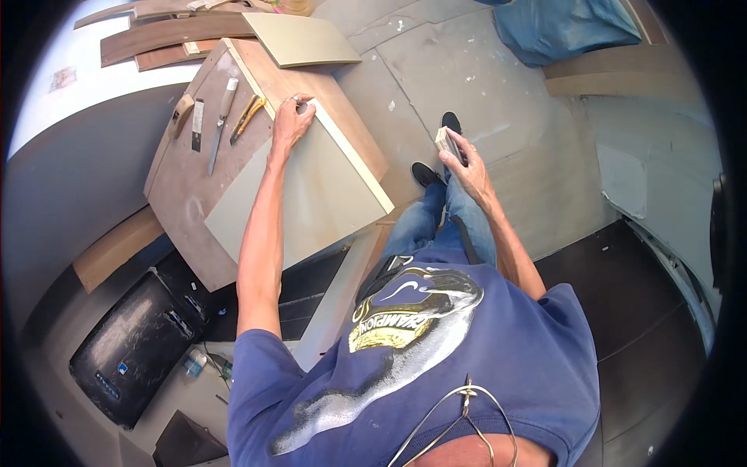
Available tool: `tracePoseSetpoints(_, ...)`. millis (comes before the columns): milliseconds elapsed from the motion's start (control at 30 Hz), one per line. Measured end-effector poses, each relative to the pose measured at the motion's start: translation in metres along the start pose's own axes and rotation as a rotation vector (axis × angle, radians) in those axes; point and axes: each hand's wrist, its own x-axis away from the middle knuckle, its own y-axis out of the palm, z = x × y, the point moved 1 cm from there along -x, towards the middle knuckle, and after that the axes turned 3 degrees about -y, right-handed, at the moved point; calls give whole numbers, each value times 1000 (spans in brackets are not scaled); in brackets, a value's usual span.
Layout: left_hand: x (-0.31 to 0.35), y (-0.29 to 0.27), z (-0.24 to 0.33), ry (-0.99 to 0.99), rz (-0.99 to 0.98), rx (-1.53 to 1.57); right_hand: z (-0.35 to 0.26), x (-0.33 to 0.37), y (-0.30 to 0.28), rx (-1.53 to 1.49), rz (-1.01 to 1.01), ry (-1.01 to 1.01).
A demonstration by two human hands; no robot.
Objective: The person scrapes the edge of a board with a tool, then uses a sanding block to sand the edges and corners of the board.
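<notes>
A flat light-grey panel [311, 194] with a pale wood edge strip lies on a brown wooden worktable [183, 179]. At the panel's far corner, my left hand [291, 126] has its fingers curled around the edge. My right hand [469, 167] is raised off to the right, away from the panel. Its thumb and fingers grip a small wooden block [442, 141] with a dark grey side, possibly a sanding block. Left of my left hand lie a yellow utility knife [247, 119], a long blade with a pale handle [222, 121], a short flat metal blade [198, 124] and a wooden-handled tool [182, 115].
Long boards [179, 35] are stacked beyond the table, beside a beige sheet [303, 40]. A black hard case [132, 350] and a clear bottle [194, 363] are at lower left. Blue plastic sheeting [564, 31] hangs at the far right. My shoes [426, 173] stand beside the table.
</notes>
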Motion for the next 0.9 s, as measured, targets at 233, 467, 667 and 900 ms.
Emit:
tracePoseSetpoints(233,-2,-5,-4,-158,-168,250,-19,-57,11,-25,-148,99)
tracePoseSetpoints(467,22,-12,-34,32,558,113,-69,-170,79,-8,-509,25)
tracePoseSetpoints(667,61,10,-84,-344,804,-127,-143,-239,187,333,-858,-315)
tracePoseSetpoints(900,50,6,-72,-439,756,-146,-148,-299,173,541,-1129,-203)
